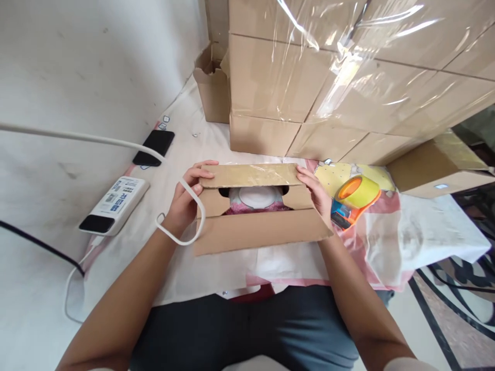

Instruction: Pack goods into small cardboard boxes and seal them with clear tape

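Note:
In front of me, over the cloth-covered table, is a small cardboard box [266, 226] with its top flaps partly open. Through the gap shows a rounded white and pink-purple item [257, 198]; its kind I cannot make out. My left hand [189, 193] grips the box's left end, fingers over the far flap's corner. At the right end, my right hand [315, 193] holds the box the same way, thumb side hidden. A tape dispenser [353, 203] with a yellow roll lies just right of my right hand.
Plastic-wrapped stacked cartons [270, 77] rise at the back. An open box [212, 87] stands beside them, another carton [441, 165] at right. A black phone [154, 147] and a white power bank [114, 206] lie left. A white cable [96, 138] loops in front of my left hand.

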`<state>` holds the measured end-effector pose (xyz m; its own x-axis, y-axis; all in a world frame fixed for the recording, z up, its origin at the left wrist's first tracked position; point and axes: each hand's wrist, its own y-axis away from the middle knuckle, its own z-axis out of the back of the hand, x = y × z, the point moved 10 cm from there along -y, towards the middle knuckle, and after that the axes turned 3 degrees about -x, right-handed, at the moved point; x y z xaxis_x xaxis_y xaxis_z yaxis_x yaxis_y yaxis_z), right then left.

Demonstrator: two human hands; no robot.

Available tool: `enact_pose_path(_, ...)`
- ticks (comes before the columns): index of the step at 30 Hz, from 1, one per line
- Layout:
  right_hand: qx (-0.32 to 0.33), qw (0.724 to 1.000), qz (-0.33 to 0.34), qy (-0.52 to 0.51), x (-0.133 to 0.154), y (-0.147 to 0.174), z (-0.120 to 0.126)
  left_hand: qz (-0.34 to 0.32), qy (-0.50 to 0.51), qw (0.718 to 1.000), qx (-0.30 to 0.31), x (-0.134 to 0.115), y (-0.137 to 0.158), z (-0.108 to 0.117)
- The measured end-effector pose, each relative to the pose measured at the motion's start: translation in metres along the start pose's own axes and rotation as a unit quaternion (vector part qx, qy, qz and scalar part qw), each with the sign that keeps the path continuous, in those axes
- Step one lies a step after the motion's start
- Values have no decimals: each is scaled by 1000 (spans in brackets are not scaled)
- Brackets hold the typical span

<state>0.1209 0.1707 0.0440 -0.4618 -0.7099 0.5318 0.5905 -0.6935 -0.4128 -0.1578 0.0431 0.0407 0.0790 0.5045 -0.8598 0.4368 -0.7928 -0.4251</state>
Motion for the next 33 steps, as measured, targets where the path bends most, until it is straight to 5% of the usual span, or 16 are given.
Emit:
enact_pose_path(9, 158, 979, 8, -126, 12, 8, 0, 29, 1, 1000, 0, 12, 7, 5)
enact_pose_path(18, 12, 994, -13, -108, 21, 4, 7, -85, 17, 996, -10, 14, 4, 8)
enact_pose_path(24, -7, 997, -62, -36, 23, 5, 2, 3, 3, 1000, -20, 17, 6, 5)
enact_pose_path(29, -12, 1000, -18, -19, 31, 5, 1, 13, 10, 999, -27, 15, 7, 6)
enact_pose_path(33, -44, 996, 8, -79, 34, 5, 8, -3, -77, 997, -12, 14, 3, 16)
